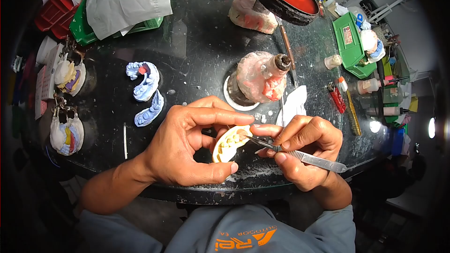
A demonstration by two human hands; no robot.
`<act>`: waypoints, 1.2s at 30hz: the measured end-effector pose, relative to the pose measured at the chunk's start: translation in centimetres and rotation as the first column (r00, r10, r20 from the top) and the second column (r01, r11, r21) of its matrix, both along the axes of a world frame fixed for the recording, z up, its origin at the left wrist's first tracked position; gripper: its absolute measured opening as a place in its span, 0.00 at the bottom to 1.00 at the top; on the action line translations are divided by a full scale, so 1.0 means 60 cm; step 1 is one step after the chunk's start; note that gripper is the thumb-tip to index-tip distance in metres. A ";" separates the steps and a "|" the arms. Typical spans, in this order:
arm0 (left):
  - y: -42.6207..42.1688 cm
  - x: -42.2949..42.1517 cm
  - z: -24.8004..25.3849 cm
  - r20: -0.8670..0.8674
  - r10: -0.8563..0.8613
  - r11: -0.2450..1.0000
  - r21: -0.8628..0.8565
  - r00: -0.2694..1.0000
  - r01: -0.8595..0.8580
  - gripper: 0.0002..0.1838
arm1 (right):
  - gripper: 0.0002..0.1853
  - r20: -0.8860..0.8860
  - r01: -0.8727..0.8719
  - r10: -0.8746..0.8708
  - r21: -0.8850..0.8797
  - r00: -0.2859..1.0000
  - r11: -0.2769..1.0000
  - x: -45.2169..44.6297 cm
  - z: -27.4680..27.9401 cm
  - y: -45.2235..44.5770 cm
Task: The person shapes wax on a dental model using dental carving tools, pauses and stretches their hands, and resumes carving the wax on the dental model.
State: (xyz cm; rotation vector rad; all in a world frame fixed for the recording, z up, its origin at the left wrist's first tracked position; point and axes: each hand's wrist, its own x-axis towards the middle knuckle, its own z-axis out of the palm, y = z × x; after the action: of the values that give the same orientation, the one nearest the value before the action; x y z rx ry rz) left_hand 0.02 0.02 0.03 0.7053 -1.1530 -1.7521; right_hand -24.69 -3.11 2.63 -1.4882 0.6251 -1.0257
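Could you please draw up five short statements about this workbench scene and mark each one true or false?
1. The left hand holds a cream dental model. True.
2. The right hand holds a slim metal tool. True.
3. The slim metal tool's tip points away from the dental model. False: it points toward it.
4. Two blue casts lie to the right of both hands. False: they lie on the person's left.
5. The green bin on the person's right bears a label. True.
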 end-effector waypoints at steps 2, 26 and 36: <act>0.000 0.000 0.000 -0.004 0.000 1.000 0.000 1.000 0.000 0.37 | 0.08 0.003 0.023 -0.023 0.027 1.000 0.999 0.003 0.002 0.003; 0.000 0.001 -0.001 0.003 0.002 1.000 -0.009 1.000 -0.002 0.36 | 0.08 -0.007 0.014 -0.014 0.015 1.000 1.000 0.004 0.003 0.002; 0.000 0.001 0.002 0.010 0.004 1.000 -0.002 1.000 -0.004 0.36 | 0.08 -0.001 0.007 -0.007 0.028 1.000 1.000 0.003 0.005 0.001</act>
State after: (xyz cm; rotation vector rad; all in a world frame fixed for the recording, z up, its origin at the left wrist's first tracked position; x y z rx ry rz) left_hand 0.06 0.02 0.14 0.7158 -1.1591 -1.7454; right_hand -24.53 -3.03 2.94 -1.4630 0.6432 -1.0186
